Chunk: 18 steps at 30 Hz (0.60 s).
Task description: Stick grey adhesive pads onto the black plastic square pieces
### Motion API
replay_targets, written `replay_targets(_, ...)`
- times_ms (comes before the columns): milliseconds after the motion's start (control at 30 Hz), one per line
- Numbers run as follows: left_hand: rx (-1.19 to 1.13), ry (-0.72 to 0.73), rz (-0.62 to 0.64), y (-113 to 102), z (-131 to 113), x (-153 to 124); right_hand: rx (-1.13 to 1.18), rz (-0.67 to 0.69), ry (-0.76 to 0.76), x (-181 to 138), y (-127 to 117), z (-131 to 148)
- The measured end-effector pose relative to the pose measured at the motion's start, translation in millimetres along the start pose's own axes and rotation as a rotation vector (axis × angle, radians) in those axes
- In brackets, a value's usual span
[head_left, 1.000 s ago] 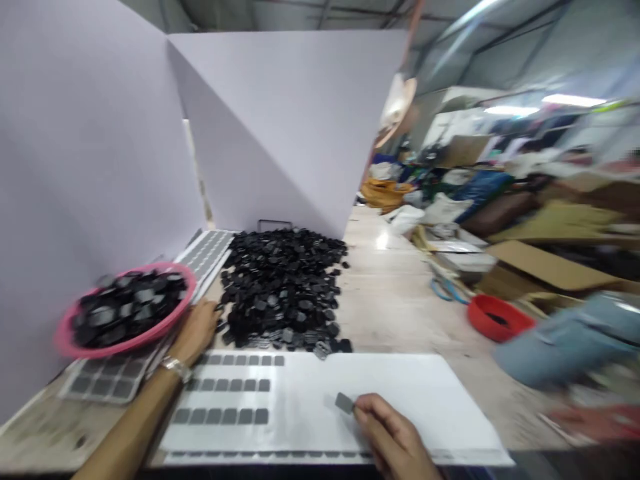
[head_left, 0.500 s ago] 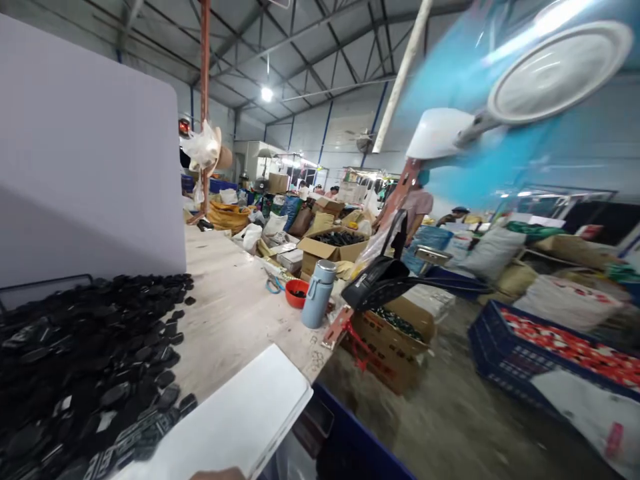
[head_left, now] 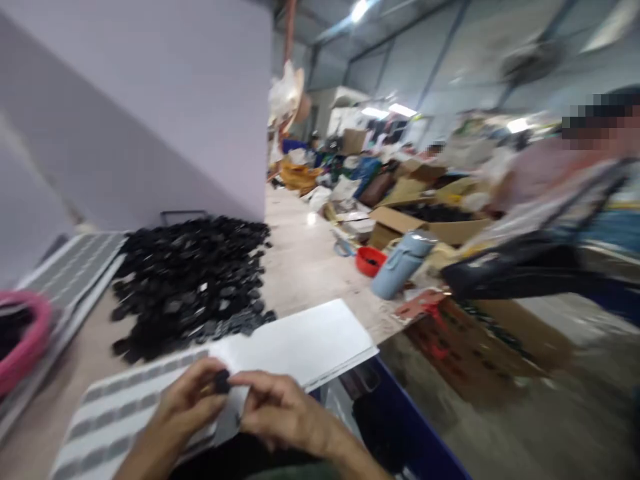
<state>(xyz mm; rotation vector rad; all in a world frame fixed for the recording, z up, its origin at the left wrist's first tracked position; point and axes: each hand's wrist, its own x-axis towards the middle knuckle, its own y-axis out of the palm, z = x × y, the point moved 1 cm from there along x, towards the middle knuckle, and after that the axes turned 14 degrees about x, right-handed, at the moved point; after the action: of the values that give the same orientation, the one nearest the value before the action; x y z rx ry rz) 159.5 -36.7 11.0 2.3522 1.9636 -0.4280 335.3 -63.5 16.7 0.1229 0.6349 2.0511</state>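
Observation:
My left hand (head_left: 193, 400) pinches a small dark piece (head_left: 223, 381) between thumb and fingers. The index fingertip of my right hand (head_left: 285, 407) reaches up to that piece's edge; its other fingers are curled, and what they hold, if anything, is hidden. Under my hands lies a white sheet with rows of grey marks (head_left: 120, 412), and to its right is a blank white sheet (head_left: 310, 340). Just beyond them, a heap of small black pieces (head_left: 195, 273) covers part of the pale table (head_left: 300, 257).
A pink-rimmed basket (head_left: 37, 333) and more marked sheets (head_left: 80, 267) are at left. A blue-grey bottle (head_left: 403, 265) and a red bowl (head_left: 369, 261) stand on the table's right side. A blue crate (head_left: 415, 427) sits below the edge. A person (head_left: 535, 170) is at right.
The view has swung left and down, and the table scene now sits further right. Both my hands now show, with a dark piece between them; before, only a bit of one hand showed.

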Motion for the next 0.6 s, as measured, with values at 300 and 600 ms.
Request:
replay_targets(300,-0.269,-0.065,0.308,25.9,8.9,-16.6,0.049,0.026,0.072,-18.7,-14.5,-11.5)
replay_targets(600,-0.330,-0.079,0.301,27.5,4.6,-20.1,-0.336,-0.236,-0.176,-28.8,-26.8,-5.2)
